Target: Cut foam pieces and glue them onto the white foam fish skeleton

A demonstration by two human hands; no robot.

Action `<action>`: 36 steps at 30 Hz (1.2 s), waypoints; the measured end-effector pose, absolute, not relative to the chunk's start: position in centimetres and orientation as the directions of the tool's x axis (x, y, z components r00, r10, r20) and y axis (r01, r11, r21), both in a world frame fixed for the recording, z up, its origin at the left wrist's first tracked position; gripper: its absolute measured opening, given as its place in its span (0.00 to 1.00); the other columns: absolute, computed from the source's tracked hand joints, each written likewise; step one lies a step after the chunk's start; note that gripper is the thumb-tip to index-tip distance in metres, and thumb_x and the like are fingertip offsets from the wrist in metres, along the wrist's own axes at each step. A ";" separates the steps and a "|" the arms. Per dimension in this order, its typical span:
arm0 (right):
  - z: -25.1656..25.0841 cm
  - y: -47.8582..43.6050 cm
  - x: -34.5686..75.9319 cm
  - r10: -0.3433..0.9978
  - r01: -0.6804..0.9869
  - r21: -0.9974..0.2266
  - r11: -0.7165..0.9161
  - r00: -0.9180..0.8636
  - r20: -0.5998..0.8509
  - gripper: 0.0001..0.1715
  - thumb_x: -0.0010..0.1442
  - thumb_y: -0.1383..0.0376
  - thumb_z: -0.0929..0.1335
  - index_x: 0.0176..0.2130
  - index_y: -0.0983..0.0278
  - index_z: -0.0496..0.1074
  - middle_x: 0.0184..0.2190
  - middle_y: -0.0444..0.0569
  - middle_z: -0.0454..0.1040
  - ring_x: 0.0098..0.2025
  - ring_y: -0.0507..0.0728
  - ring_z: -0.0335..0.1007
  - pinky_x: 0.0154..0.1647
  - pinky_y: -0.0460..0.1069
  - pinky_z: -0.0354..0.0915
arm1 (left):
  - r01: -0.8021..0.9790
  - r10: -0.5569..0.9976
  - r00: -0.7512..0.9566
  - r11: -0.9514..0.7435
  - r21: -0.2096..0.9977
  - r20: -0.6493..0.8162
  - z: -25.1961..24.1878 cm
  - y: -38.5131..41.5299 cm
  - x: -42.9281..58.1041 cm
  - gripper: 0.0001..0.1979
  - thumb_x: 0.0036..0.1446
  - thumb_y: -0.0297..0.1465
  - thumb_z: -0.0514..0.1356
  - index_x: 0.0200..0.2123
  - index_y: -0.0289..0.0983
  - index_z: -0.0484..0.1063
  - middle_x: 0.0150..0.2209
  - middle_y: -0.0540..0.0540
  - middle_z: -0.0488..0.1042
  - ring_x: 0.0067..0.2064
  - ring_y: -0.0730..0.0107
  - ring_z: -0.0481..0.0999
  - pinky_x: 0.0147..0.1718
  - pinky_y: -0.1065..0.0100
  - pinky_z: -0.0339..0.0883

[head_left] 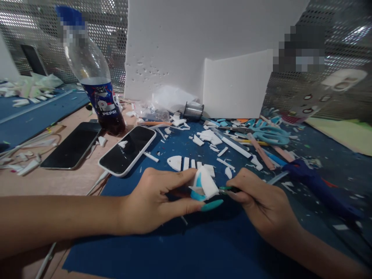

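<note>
Between the thumb and fingers of my left hand (165, 197) is a small white foam piece (208, 182) with bright blue patches on its left side. My right hand (261, 201) pinches a thin craft knife (228, 190) with a bit of green on it. Its pointed blade shows on the left side of the foam, so it crosses the piece; whether it cuts into it or passes behind it, I cannot tell. Just beyond my fingers, cut white foam shapes (174, 163) lie in a row on the blue mat (162, 252), a rounded head-like one and narrow strips.
Two phones (128, 151) (72, 146) and a Pepsi bottle (100, 99) stand or lie at left. White foam boards (235, 85) rise behind a black spool (193, 111). Foam scraps, blue scissors (270, 133), a white cutter (232, 144) and a dark blue glue gun (322, 190) lie right.
</note>
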State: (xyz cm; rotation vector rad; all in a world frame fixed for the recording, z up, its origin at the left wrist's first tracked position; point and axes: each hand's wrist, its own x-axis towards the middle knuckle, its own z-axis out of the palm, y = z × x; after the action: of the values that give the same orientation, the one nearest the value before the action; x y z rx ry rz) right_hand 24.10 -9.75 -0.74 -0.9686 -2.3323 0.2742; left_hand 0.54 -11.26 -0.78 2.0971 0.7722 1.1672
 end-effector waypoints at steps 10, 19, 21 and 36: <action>-0.2 -9.8 23.5 0.689 0.598 -0.353 0.720 -0.552 0.470 0.20 0.65 0.59 0.56 0.28 0.64 0.66 0.19 0.45 0.62 0.21 0.52 0.56 0.22 0.47 0.53 | 0.226 0.730 0.398 -0.665 0.712 0.555 -1.0 -11.0 0.9 0.17 0.50 0.31 0.63 0.43 0.30 0.73 0.29 0.47 0.78 0.28 0.73 0.77 0.28 0.79 0.72; -0.3 -9.8 23.2 0.654 0.602 -0.295 0.742 -0.552 0.518 0.18 0.65 0.61 0.57 0.28 0.65 0.66 0.18 0.45 0.63 0.21 0.52 0.57 0.21 0.46 0.54 | 0.190 0.695 0.423 -0.695 0.693 0.581 -1.3 -11.1 1.0 0.17 0.52 0.30 0.62 0.46 0.32 0.71 0.30 0.49 0.78 0.28 0.75 0.77 0.30 0.80 0.71; -0.3 -9.8 23.1 0.650 0.605 -0.289 0.742 -0.545 0.529 0.19 0.65 0.60 0.57 0.27 0.65 0.66 0.18 0.45 0.62 0.21 0.52 0.57 0.20 0.46 0.54 | 0.192 0.701 0.425 -0.688 0.700 0.573 -1.3 -11.1 1.0 0.17 0.51 0.30 0.63 0.46 0.33 0.71 0.30 0.49 0.78 0.29 0.75 0.77 0.30 0.80 0.71; -0.4 -9.9 22.9 0.616 0.605 -0.247 0.757 -0.535 0.578 0.17 0.65 0.60 0.57 0.30 0.64 0.65 0.18 0.45 0.62 0.22 0.52 0.57 0.19 0.46 0.55 | 0.195 0.747 0.442 -0.621 0.760 0.497 -0.8 -11.1 1.0 0.17 0.50 0.29 0.63 0.44 0.30 0.73 0.29 0.48 0.78 0.28 0.75 0.76 0.29 0.81 0.70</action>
State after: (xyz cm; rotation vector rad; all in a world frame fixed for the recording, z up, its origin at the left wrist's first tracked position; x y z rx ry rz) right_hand 22.88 -9.93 -0.36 -0.9092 -2.2874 0.0219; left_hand 0.99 -11.08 -0.84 2.0738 0.7864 1.1460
